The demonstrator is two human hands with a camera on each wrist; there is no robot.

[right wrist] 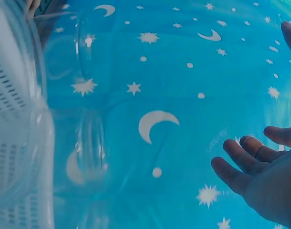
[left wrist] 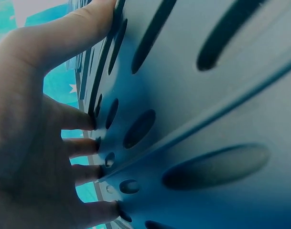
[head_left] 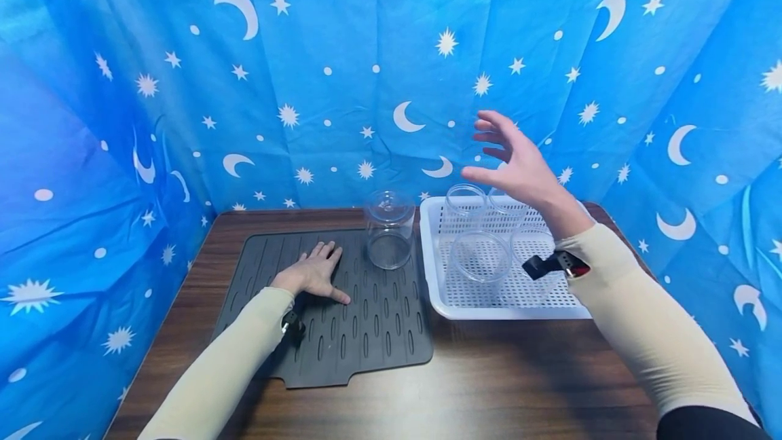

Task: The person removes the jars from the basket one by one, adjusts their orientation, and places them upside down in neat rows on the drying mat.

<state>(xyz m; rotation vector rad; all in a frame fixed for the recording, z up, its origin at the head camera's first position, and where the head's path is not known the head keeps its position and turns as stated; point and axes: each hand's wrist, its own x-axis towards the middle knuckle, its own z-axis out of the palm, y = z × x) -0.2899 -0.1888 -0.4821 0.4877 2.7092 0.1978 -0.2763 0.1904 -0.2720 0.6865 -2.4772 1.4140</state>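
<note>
My left hand rests with spread fingers on a dark grey ribbed mat. The left wrist view shows its fingertips touching the slotted mat surface. At the mat's far right corner stands a clear round jar, apart from both hands. My right hand is raised in the air over a white perforated basket, fingers loosely bent and nothing held. Several clear jars stand in the basket, among them a front one. In the right wrist view the hand appears away from the clear jars.
The mat and basket lie side by side on a dark wooden table. A blue curtain with white moons and stars surrounds the table at the back and sides. The mat has a notched tab at its near edge.
</note>
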